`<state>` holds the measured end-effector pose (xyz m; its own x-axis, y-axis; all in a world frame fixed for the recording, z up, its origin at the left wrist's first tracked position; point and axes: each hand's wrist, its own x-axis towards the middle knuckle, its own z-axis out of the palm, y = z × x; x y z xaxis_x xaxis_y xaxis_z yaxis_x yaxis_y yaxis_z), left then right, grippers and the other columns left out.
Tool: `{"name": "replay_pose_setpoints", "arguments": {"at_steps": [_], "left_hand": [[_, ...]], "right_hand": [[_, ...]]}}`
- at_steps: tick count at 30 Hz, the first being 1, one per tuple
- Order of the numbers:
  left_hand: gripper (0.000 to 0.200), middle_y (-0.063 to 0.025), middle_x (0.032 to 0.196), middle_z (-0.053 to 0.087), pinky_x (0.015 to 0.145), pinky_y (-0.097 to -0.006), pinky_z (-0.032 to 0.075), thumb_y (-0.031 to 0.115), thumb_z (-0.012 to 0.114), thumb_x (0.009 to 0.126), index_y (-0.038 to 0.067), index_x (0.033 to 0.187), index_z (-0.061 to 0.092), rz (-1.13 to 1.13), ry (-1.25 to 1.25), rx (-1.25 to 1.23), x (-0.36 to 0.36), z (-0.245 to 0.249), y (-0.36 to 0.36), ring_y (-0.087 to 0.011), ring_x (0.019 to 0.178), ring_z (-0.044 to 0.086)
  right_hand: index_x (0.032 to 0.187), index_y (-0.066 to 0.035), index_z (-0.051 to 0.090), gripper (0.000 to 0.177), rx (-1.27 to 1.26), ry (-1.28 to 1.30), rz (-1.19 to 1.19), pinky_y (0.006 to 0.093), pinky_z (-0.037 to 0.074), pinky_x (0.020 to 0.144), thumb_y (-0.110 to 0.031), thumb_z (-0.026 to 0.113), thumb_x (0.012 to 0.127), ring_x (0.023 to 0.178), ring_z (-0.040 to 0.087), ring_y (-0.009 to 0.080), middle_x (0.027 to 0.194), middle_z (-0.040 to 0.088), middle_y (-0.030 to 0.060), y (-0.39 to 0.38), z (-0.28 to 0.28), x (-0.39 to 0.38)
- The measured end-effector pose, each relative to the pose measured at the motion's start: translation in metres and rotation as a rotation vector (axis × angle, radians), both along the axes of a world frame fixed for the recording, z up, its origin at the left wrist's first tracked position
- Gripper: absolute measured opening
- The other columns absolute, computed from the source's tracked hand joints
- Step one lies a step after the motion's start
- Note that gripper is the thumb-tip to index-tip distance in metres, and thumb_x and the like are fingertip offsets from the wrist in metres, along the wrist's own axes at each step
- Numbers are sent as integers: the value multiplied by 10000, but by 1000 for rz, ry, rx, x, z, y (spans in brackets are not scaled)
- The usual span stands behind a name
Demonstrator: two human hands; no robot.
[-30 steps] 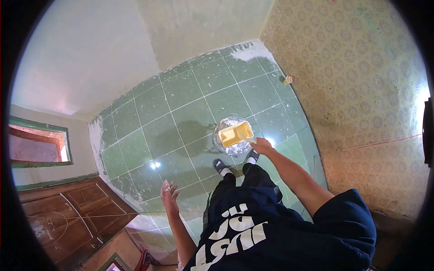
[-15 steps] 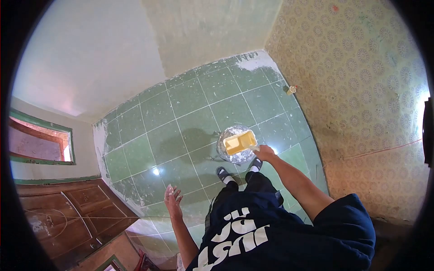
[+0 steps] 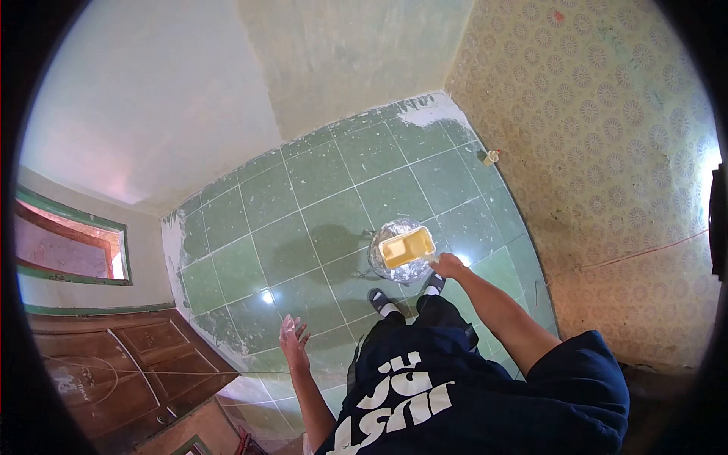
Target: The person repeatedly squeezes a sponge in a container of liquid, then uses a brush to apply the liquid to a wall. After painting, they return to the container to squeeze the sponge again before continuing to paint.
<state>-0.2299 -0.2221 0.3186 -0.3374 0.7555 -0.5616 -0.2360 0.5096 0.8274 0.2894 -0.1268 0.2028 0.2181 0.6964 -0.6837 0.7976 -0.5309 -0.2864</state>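
My right hand (image 3: 449, 265) is closed round the pale handle of a tool (image 3: 431, 258) whose working end reaches over a yellow tray (image 3: 391, 261). The tray is rectangular and has light material inside. It sits on top of a round, white-smeared bucket (image 3: 377, 265) in front of my feet, hiding most of the bucket's top. Off to the left, my left hand (image 3: 293, 334) hangs in the air, holding nothing. Its fingers are apart and smeared white.
Green floor tiles (image 3: 326, 212) carry white splashes, heaviest along the walls. A small cup-like container (image 3: 491, 158) stands by the patterned right wall (image 3: 599, 167). Brown wooden doors (image 3: 144, 353) are at lower left, with a green-framed opening (image 3: 72, 239) above.
The view has shifted slightly, so the floor and bucket appear a little lower. My right hand stays at the tool by the tray. My left hand remains raised with fingers apart.
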Motion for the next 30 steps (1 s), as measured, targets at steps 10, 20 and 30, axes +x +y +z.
{"name": "replay_pose_setpoints", "arguments": {"at_steps": [10,20,30], "left_hand": [[611,-161,1416,622,928,-435,547,424,603,1064,72,1551,489,-43,28,-5,1,2,5,-284,1192,665],[617,-159,1398,635,897,-397,554,433,632,1058,82,1549,502,-29,12,-3,-5,0,-1,-264,1175,677],[603,-165,1432,631,921,-419,543,420,626,1066,97,1557,494,-32,18,-4,-5,6,9,-283,1200,673]], "right_hand": [[1249,-8,710,594,-7,-1,15,522,549,1022,-526,617,973,1170,700,421,1231,733,252,-4,-3,0],[1259,-28,708,570,35,0,21,527,548,1012,-522,594,1000,1171,699,420,1220,737,245,-10,9,-4],[1260,-19,700,572,40,-9,-28,516,553,1015,-516,592,999,1178,702,410,1246,732,238,-11,3,4]]}}
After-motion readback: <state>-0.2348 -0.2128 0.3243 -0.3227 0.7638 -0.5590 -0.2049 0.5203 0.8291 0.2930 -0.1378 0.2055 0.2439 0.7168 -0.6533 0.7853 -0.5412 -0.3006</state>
